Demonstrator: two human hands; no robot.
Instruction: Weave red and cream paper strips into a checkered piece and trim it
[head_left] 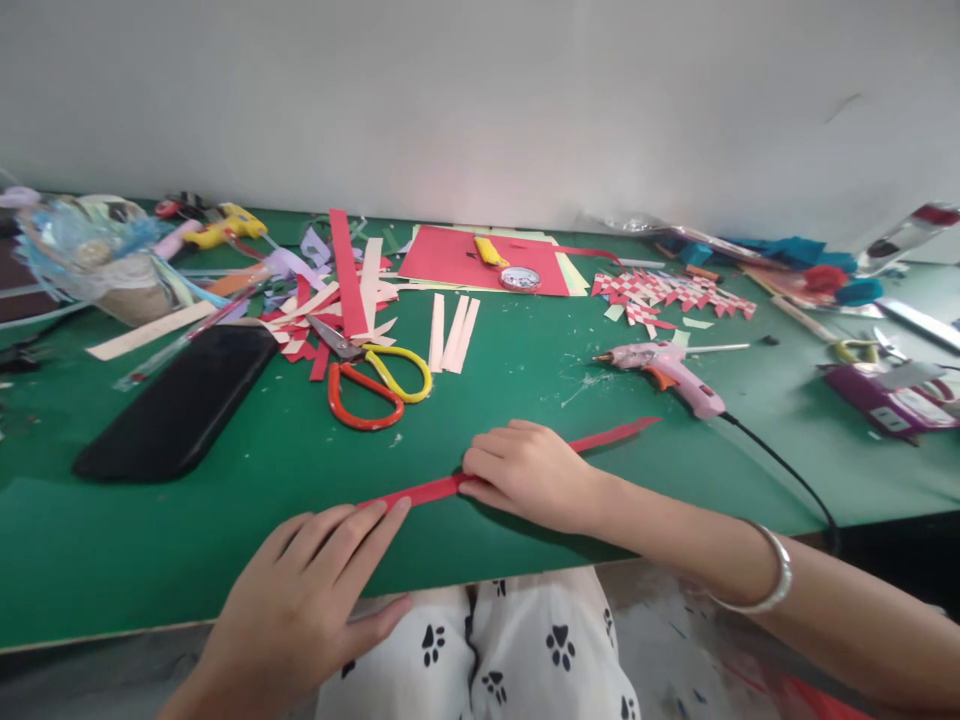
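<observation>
A long, narrow red paper strip (435,490) lies slantwise across the green table near its front edge. My left hand (300,580) rests flat with its fingers stretched out, the fingertips on the strip's left end and the thumb apart. Further along, my right hand (532,478) is closed over the middle of the strip, pinching it between thumb and fingers. The strip's right end sticks out beyond my right hand. Above my hands lie scissors (367,408) with one red and one yellow handle. A pink glue gun (667,372) lies to the right of them.
A black phone (184,400) lies at left beside piled paper scraps (349,290). Red paper sheets (442,262), a yellow cutter (490,251) and red-and-white woven paper pieces (667,295) are at the back. The glue gun's cable (787,475) hangs over the table edge. A purple box (892,400) stands right.
</observation>
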